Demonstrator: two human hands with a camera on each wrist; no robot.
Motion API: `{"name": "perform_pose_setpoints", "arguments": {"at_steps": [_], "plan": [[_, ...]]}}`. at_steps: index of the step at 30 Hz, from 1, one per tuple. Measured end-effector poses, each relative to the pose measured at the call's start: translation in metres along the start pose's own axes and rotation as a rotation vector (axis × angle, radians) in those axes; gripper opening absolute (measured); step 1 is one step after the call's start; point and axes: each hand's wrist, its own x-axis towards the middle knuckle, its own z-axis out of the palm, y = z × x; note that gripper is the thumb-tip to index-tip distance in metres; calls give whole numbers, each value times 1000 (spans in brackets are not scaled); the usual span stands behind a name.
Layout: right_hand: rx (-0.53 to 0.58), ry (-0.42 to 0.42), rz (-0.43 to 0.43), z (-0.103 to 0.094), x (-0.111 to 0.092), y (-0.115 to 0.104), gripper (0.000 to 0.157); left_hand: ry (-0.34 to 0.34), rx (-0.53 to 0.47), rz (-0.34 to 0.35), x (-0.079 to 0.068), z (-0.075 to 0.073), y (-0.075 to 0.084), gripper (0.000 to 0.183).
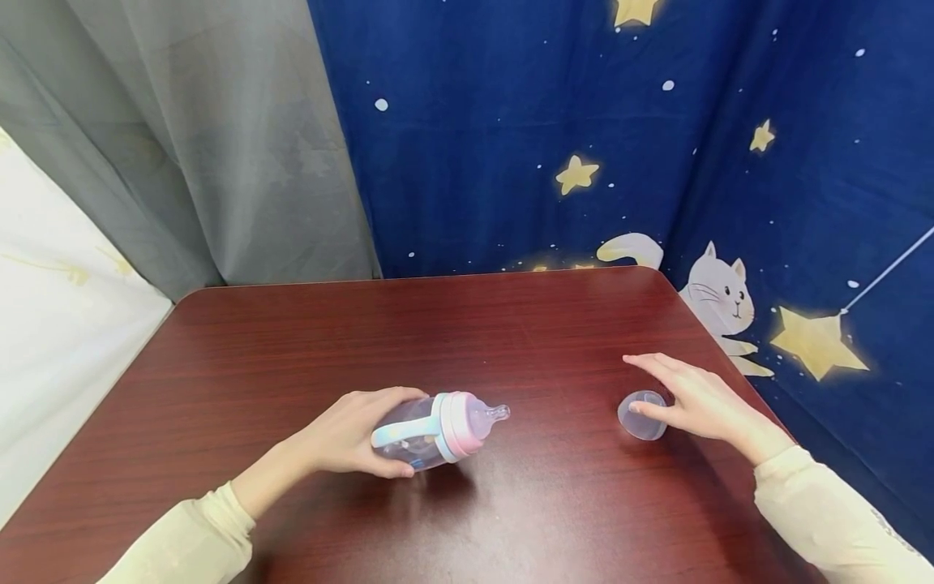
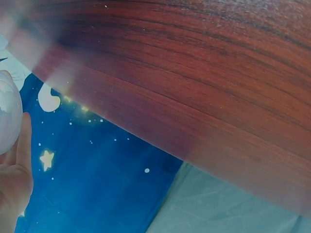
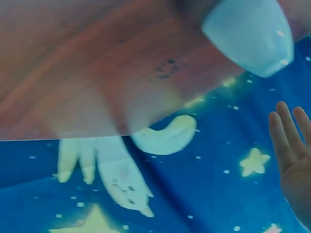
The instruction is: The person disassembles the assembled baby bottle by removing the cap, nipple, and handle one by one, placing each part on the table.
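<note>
My left hand [image 1: 365, 434] grips a baby bottle [image 1: 419, 442] round its clear body, thumb on the near side. The bottle is tilted, with its teat pointing right; it has a pink collar and pale blue handles. Only the edge of its clear body [image 2: 8, 114] shows in the left wrist view, beside the hand. On the right, a translucent dome-shaped cap [image 1: 640, 428] is on the table. Over it is my right hand [image 1: 693, 401], fingers straight and thumb overlapping the cap in the head view. The right wrist view shows the cap [image 3: 252, 36] apart from the extended fingers [image 3: 286, 128].
A dark red wooden table [image 1: 350, 341] with rounded far corners lies under both hands. Behind it hang a grey curtain [image 1: 241, 146] and a blue curtain [image 1: 496, 146] with stars and a white cat. White fabric [image 1: 58, 324] hangs along the left side.
</note>
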Motion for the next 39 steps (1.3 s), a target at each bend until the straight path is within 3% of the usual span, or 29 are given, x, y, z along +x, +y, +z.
{"name": "perform_pose_setpoints", "arguments": {"at_steps": [7,16,25,39], "plan": [[21,65,-9,-14,18,-24,60,-9,-12,9,3,2,0,74],[34,133,-132,-21,39,-65,53,-3,-20,42,8,7,2,73],[140,172,-270,-15,58,-109,52,-4,-13,56,11,10,3,73],[196,91,-361,3,70,-150,60,0,-4,66,14,13,5,74]]}}
